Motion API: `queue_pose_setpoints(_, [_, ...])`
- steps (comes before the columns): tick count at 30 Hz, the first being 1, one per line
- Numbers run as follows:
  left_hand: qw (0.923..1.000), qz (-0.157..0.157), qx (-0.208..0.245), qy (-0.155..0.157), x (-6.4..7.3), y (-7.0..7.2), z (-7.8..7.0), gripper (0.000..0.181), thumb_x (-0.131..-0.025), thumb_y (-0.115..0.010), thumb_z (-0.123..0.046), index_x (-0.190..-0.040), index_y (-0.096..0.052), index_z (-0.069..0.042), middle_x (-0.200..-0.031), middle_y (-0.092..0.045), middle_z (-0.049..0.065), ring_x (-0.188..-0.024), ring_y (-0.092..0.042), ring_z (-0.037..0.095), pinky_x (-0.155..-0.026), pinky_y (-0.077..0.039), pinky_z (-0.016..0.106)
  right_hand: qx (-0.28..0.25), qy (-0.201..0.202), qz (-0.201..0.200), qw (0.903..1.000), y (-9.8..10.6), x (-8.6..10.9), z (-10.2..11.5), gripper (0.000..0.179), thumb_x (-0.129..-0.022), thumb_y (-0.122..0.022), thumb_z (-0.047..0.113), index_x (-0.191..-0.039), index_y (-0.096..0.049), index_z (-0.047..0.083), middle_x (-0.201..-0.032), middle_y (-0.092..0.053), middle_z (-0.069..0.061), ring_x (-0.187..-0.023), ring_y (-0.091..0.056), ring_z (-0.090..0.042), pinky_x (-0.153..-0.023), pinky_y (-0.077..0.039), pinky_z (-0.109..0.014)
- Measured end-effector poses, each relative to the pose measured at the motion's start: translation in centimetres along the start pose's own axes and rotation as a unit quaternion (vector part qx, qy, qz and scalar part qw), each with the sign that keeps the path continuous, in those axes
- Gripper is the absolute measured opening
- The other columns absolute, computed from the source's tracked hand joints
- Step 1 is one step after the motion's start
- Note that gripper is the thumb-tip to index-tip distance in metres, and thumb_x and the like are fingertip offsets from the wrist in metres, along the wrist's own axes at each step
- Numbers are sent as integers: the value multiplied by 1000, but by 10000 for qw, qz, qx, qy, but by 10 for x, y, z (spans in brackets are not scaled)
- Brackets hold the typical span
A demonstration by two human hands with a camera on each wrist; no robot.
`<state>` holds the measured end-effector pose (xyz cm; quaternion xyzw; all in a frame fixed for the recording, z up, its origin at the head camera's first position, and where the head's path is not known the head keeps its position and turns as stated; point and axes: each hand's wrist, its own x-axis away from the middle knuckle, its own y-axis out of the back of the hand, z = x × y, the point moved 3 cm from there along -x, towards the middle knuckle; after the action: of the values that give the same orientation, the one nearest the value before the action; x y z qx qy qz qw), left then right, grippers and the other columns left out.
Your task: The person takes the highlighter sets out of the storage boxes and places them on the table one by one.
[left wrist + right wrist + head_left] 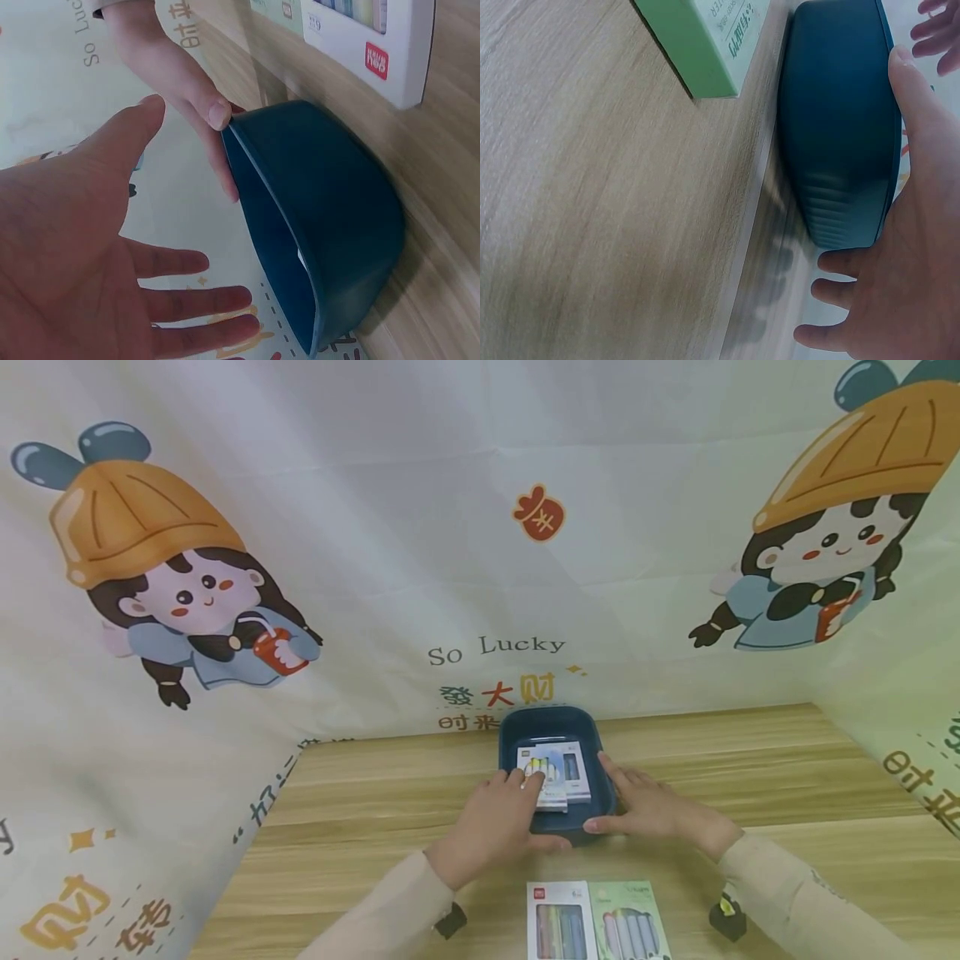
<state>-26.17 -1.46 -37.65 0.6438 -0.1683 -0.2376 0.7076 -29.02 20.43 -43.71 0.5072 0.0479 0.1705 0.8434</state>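
Dark-blue storage bin, long axis pointing away from you, is lying between your hovering left hand and nearer, rim-touching right hand; fingers extended, gripping nothing.

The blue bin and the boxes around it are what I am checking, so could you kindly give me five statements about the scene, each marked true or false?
1. The thumb of the right hand is at the rim of the blue bin. True.
2. The bin is turned upside down. False: its opening faces up.
3. Overlapping boxes lie inside the bin. True.
4. A green box and a white box lie side by side on the table, outside the bin. True.
5. In the head view, the green box is left of the white box. False: it is on the right.
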Motion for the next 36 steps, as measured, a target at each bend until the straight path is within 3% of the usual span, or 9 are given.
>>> queue_pose_setpoints(21, [9989,-196,-256,-341,-27,0,8,85,-81,-58,-76,-139,-52,-13,-126,-65,7,-111,-61,24,-93,-54,42,33,5,-16,10000,0,0,-1,114,-81,-62,71,-160,-7,10,-158,-30,-28,-145,-26,-53,-111,-24,-74])
queue_pose_setpoints(36, [9987,370,-4,-346,-50,-4,15,87,-82,-64,-70,-146,-46,-14,-138,-58,9,-122,-56,25,-105,-49,44,34,26,33,10000,0,1,0,113,-82,-61,71,-160,-6,11,-158,-30,-28,-144,-28,-53,-110,-26,-74])
